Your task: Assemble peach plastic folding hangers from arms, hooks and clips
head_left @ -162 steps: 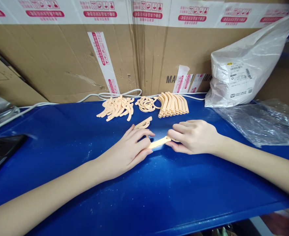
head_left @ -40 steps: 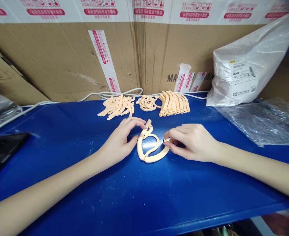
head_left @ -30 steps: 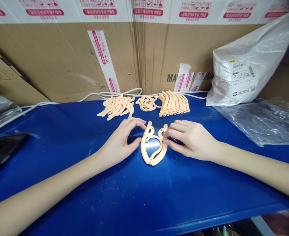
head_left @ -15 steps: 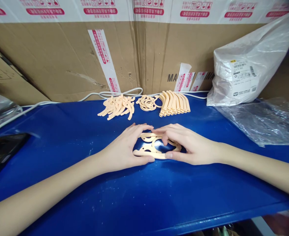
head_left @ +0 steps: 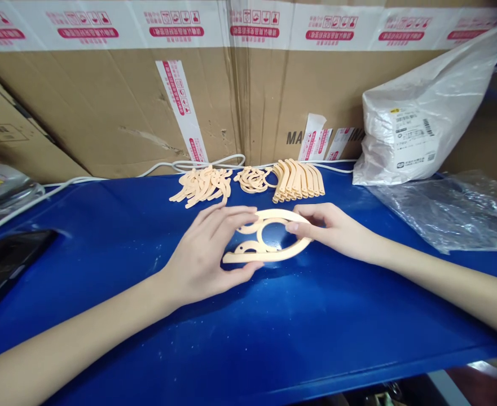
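Both my hands hold a flat peach-coloured plastic piece (head_left: 288,251), an oval loop with curled shapes inside, just above the blue table top (head_left: 248,327). My left hand (head_left: 206,256) curls round its left end, thumb below and fingers above. My right hand (head_left: 333,228) pinches its right side with the fingertips.
Behind lie three groups of the same peach parts: a loose heap (head_left: 201,185), a small coil (head_left: 251,179), a neat fanned row (head_left: 299,179). White cables (head_left: 104,179) run along taped cardboard boxes (head_left: 117,107). A white bag (head_left: 417,121) and clear plastic film (head_left: 451,211) sit right, a black phone (head_left: 7,262) left.
A straight strip held between both hands has been bent and joined into a closed oval loop. In the last half second the loop rose a little off the table.
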`<action>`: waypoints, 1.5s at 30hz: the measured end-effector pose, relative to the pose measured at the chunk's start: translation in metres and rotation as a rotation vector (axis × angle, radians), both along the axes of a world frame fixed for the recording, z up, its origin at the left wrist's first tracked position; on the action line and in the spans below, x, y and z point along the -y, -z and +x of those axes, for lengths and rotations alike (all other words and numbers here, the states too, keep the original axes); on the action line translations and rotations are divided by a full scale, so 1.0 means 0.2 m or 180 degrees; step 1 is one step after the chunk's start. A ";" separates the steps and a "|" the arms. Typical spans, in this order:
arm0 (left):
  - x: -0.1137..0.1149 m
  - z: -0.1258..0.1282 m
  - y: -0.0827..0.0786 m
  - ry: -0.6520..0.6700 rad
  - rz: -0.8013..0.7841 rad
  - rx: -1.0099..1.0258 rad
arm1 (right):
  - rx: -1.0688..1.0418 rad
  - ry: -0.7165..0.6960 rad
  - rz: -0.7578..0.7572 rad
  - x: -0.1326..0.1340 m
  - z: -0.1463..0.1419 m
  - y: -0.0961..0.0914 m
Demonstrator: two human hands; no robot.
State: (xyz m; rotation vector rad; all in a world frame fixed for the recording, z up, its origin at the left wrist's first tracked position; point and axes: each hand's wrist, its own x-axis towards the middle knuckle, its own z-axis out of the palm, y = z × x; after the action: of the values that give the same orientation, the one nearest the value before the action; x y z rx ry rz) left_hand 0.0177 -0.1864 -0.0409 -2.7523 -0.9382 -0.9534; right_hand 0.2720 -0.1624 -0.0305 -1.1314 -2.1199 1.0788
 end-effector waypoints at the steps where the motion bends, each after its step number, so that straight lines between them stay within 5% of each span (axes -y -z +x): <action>1: 0.00 0.00 0.00 -0.0064 0.0036 0.0050 | -0.0171 -0.0054 -0.0183 0.00 0.00 0.00; 10: -0.03 -0.01 0.01 -0.0106 -0.0259 0.0077 | -0.1069 0.0067 -0.1184 0.01 -0.01 0.01; 20: -0.03 -0.01 0.01 -0.0076 -0.0490 0.0055 | -0.1105 0.0205 -0.1226 0.03 -0.02 0.01; 45: -0.01 -0.01 0.00 -0.0210 0.0291 -0.0427 | -0.1212 0.0343 -0.1516 0.04 -0.03 0.03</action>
State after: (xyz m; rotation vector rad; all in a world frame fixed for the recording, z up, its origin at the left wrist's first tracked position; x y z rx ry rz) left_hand 0.0155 -0.1848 -0.0418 -2.6536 -0.9327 -0.7705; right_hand 0.2667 -0.1697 -0.0371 -1.1150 -1.5330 1.6514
